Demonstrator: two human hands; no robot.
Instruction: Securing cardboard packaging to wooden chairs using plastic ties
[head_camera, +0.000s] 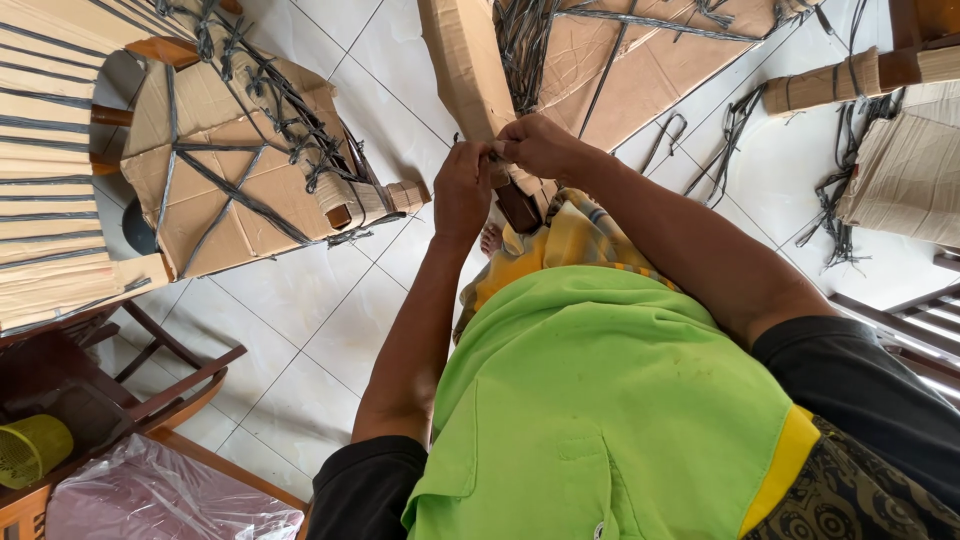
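Overhead, from the head camera, both hands meet at a cardboard-wrapped furniture leg (470, 70) that runs up and away from the fingertips. The left hand (462, 190) has its fingers curled nearly shut, pinching a dark binding strap (497, 152) against the cardboard, apparently to keep it taut. The right hand (542, 143), touching the left, closes its fingers on the same strap from the other side, seemingly working a knot; the strap's end is hidden between the fingertips. Well left of the fingers lies another cardboard-wrapped piece (230, 170), laced with the same straps. Loose strap offcuts (735, 135) litter the white tiled floor (330, 330) to the right of the fingers.
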